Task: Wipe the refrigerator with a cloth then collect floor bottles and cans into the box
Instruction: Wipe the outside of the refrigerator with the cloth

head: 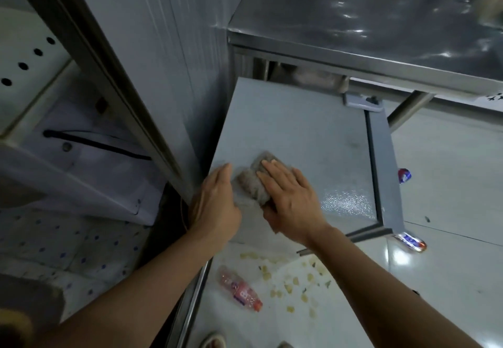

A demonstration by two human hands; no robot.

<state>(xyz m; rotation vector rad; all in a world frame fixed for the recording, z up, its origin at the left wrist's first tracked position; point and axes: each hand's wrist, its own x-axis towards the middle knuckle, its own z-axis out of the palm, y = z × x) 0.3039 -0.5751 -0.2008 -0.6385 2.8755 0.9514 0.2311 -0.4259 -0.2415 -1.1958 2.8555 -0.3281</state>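
Cloth (254, 184) at frame centre, pinned flat under spread right hand (292, 198) for wiping refrigerator (313, 141); left hand (215, 203) straight-fingered, steadying its edge.

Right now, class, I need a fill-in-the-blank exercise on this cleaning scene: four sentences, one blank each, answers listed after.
1. The right hand presses a grey ____ flat.
2. The cloth lies on top of the ____.
3. The pink bottle lies on the ____.
4. The left hand rests to the ____ of the cloth.

Missing words: cloth; refrigerator; floor; left
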